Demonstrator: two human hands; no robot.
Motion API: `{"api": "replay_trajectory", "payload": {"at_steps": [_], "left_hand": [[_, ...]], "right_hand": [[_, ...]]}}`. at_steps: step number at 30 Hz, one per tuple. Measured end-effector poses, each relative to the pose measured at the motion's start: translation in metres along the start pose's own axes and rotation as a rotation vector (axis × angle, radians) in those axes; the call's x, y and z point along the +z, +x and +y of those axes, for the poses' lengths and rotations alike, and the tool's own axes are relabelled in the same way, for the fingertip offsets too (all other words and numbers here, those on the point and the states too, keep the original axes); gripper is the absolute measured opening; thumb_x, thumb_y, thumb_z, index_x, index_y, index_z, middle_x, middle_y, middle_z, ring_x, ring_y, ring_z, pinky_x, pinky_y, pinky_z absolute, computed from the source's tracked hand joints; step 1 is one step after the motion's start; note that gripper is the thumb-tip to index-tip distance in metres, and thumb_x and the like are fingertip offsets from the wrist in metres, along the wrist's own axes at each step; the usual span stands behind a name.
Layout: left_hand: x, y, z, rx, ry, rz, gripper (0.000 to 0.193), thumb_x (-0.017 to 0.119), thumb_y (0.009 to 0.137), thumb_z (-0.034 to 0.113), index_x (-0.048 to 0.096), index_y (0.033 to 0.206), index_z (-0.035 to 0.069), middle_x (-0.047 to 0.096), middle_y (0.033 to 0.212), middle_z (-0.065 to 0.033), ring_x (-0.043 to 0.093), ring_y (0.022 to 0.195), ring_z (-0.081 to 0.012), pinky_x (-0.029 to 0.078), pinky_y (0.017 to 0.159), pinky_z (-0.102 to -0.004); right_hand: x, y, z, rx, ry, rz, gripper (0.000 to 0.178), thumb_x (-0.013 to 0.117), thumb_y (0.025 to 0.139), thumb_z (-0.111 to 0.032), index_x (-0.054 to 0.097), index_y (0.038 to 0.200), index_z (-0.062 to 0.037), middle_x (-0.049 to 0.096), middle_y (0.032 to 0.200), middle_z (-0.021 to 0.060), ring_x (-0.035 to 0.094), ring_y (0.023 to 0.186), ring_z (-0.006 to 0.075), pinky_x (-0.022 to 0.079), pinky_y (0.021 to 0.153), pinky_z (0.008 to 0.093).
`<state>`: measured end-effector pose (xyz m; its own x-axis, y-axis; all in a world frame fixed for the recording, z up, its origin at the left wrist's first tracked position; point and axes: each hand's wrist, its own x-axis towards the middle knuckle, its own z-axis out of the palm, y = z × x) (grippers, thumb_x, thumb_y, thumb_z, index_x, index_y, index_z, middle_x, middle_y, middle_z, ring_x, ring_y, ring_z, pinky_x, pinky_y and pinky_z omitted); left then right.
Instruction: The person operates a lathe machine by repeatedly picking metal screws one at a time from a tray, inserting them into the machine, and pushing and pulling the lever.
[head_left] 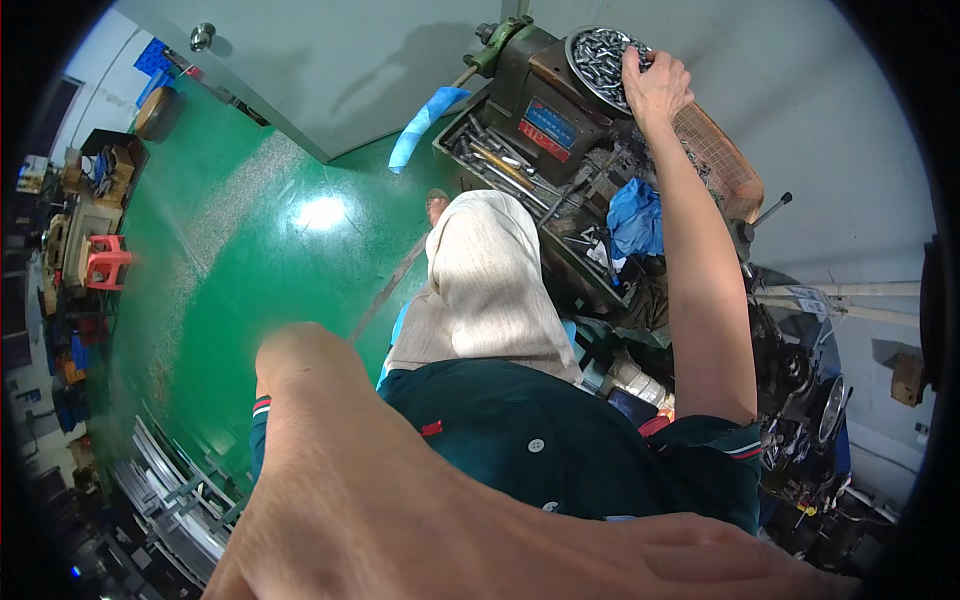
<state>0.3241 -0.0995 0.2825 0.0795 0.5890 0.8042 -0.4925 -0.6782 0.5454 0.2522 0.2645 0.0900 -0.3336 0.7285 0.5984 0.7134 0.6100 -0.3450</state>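
A round metal bowl [572,62] full of small shiny metal pieces [600,58], like short pins or screws, sits on top of a green-grey machine. My right hand [660,88] is at the bowl's right side, with bent fingers reaching down over the rim among the pieces. Whatever lies between those fingertips is hidden. My left hand [560,545] is raised very close to the camera and fills the lower edge. Its fingers stretch toward the right, somewhat blurred, with the tips partly cut off; nothing shows in it.
Below the bowl, a metal tray [470,165] holds rods and tools, with a blue cloth [636,218] at its right. An orange plastic basket [745,185] stands behind my right forearm. A grey door [345,80] is ahead. A red stool [106,262] stands far left on the green floor.
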Motion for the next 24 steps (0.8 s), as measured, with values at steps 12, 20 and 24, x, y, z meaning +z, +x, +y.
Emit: {"api": "replay_trajectory", "payload": {"at_steps": [12, 20, 24], "left_hand": [[0.005, -0.001, 0.007, -0.007, 0.061, 0.009, 0.019, 0.064, 0.079, 0.021, 0.06, 0.079, 0.002, 0.063, 0.067, -0.0069, 0.053, 0.052, -0.0118, 0.041, 0.059, -0.0267], [0.004, 0.002, 0.008, -0.011, 0.078, 0.014, 0.019, 0.066, 0.078, 0.02, 0.059, 0.077, 0.003, 0.063, 0.065, -0.0065, 0.052, 0.048, -0.0108, 0.04, 0.057, -0.026], [-0.006, 0.003, 0.01, -0.023, 0.054, -0.006, 0.019, 0.067, 0.078, 0.02, 0.059, 0.076, 0.003, 0.063, 0.064, -0.0064, 0.052, 0.046, -0.0103, 0.04, 0.056, -0.0256]], "right_hand": [[0.002, 0.003, 0.001, 0.023, -0.046, -0.02, 0.053, 0.045, 0.076, -0.052, 0.062, 0.101, -0.0081, 0.054, 0.107, 0.0176, 0.044, 0.108, 0.0317, 0.028, 0.092, 0.0484], [-0.002, 0.003, -0.001, 0.042, -0.034, -0.053, 0.054, 0.044, 0.076, -0.053, 0.062, 0.103, -0.0095, 0.054, 0.111, 0.0157, 0.044, 0.11, 0.0318, 0.029, 0.093, 0.0479], [-0.001, 0.004, 0.0, 0.046, -0.052, -0.058, 0.053, 0.044, 0.076, -0.052, 0.062, 0.102, -0.0095, 0.055, 0.109, 0.0164, 0.045, 0.11, 0.0316, 0.029, 0.093, 0.0477]]}}
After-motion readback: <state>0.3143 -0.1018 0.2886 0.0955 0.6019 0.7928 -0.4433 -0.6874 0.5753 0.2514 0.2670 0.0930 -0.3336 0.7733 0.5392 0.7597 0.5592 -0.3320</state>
